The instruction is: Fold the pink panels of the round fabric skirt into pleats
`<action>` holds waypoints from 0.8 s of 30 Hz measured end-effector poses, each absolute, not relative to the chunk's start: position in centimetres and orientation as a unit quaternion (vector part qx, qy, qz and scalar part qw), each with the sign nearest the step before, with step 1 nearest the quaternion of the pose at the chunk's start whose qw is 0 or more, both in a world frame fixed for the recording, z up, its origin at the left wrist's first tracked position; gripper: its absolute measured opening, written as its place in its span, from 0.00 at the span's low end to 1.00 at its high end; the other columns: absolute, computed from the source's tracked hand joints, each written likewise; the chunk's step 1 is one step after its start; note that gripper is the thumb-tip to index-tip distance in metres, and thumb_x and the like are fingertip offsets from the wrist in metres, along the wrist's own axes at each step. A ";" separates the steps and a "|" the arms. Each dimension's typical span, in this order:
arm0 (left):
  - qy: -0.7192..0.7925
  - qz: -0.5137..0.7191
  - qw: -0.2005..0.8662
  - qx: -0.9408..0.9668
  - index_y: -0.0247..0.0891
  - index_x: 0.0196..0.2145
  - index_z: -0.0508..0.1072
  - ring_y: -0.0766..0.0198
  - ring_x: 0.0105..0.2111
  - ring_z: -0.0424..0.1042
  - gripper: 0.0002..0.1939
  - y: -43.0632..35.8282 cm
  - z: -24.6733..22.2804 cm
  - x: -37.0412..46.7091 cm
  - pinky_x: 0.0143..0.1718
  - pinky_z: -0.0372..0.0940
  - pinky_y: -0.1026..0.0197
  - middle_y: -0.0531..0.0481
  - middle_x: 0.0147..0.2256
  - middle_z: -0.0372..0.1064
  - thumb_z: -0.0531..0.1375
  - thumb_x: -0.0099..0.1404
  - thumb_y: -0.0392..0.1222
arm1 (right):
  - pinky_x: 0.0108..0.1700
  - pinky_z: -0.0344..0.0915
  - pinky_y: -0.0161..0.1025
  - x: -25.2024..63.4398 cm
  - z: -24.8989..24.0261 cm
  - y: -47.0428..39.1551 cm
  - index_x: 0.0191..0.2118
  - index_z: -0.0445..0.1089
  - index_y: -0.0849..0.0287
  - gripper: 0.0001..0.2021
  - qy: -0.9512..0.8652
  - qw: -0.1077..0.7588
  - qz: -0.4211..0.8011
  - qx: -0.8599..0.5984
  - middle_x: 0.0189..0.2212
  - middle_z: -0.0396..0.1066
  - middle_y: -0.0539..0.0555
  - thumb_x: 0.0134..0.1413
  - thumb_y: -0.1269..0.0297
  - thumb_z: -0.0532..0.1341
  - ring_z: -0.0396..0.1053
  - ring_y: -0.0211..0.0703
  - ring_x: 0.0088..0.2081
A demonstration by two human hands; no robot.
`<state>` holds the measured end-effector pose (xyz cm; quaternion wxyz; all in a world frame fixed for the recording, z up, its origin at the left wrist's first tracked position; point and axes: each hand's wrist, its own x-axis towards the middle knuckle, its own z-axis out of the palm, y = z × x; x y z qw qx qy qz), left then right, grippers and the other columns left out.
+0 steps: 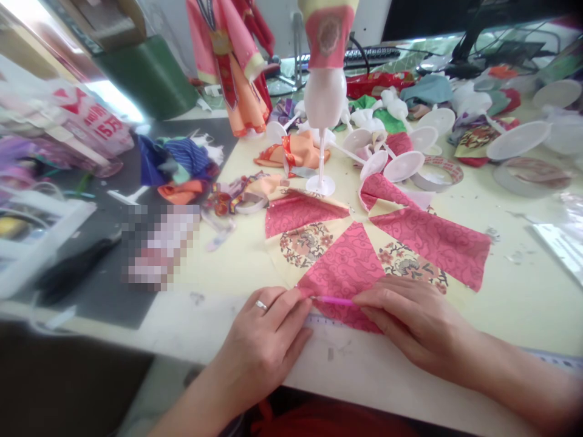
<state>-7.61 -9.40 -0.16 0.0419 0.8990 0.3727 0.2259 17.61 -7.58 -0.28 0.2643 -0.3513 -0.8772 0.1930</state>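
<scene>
A fan-shaped patchwork fabric (348, 261) of pink scroll-patterned and cream floral panels lies spread on the table. At its near left edge, my left hand (273, 334), with a ring on one finger, has its fingertips closed on the cloth. My right hand (410, 312) rests over the near right part of the fabric. Its fingers are closed on a slim pink pen-shaped tool (336, 300), whose dark tip points left and meets the cloth beside my left fingertips. What lies under both palms is hidden.
Beyond the fabric stands a white mannequin (325, 100) on a round base, with a robed doll costume (228, 60) to its left. White stands, scraps and tape rolls (437, 174) crowd the right. A dark mat (136, 309) and a blue fabric bundle (177, 161) are left.
</scene>
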 end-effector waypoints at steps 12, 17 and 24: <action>0.369 0.226 0.042 0.900 0.27 0.47 0.69 0.56 0.43 0.64 0.16 -9.4 -0.2 -7.6 0.44 0.63 0.52 0.40 0.44 0.68 0.59 0.61 0.31 | 0.32 0.57 0.37 17.6 -0.3 -7.5 0.42 0.66 0.60 0.08 -0.878 0.261 0.190 -0.354 0.29 0.68 0.52 0.66 0.70 0.50 0.66 0.41 0.31; 0.368 0.224 0.039 0.901 0.28 0.47 0.70 0.56 0.42 0.65 0.15 -9.3 -0.1 -7.5 0.43 0.64 0.52 0.40 0.44 0.69 0.59 0.61 0.31 | 0.31 0.58 0.37 17.6 -0.3 -7.5 0.42 0.66 0.60 0.08 -0.878 0.262 0.190 -0.353 0.29 0.68 0.52 0.66 0.70 0.50 0.66 0.41 0.31; 0.369 0.221 0.036 0.902 0.28 0.47 0.70 0.56 0.42 0.65 0.15 -9.3 0.0 -7.4 0.43 0.64 0.52 0.41 0.43 0.69 0.58 0.62 0.32 | 0.32 0.58 0.37 17.5 -0.4 -7.5 0.42 0.66 0.60 0.08 -0.878 0.262 0.189 -0.353 0.29 0.68 0.52 0.66 0.70 0.50 0.67 0.41 0.31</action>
